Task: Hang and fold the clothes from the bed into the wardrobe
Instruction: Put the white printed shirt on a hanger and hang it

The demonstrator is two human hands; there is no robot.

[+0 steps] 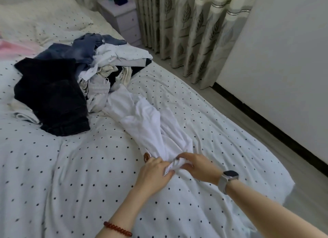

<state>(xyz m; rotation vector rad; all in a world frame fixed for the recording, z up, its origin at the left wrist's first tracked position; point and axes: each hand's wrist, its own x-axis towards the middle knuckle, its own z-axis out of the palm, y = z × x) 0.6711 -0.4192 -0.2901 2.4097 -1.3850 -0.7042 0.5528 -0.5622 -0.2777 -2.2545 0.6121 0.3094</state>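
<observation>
— Both hands in: left hand (154, 168) and right hand (198, 166) pinch the white garment's (147, 120) bunched end, fingertips buried in cloth.

— It trails toward eleven o'clock, its far end lost under the clothes pile (74, 73) on the dotted bed (71, 175). Curtains (191, 30) at one o'clock.

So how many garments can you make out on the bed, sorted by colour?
White, stretched out and pinched by both hands: 1, the white garment, left hand, right hand.
Black: 1, black trousers.
Blue denim: 1, jeans.
Pink: 1, pink cloth.
Tangled white and cream pile: cannot count.
Total distinct: 4, plus the pile.
</observation>
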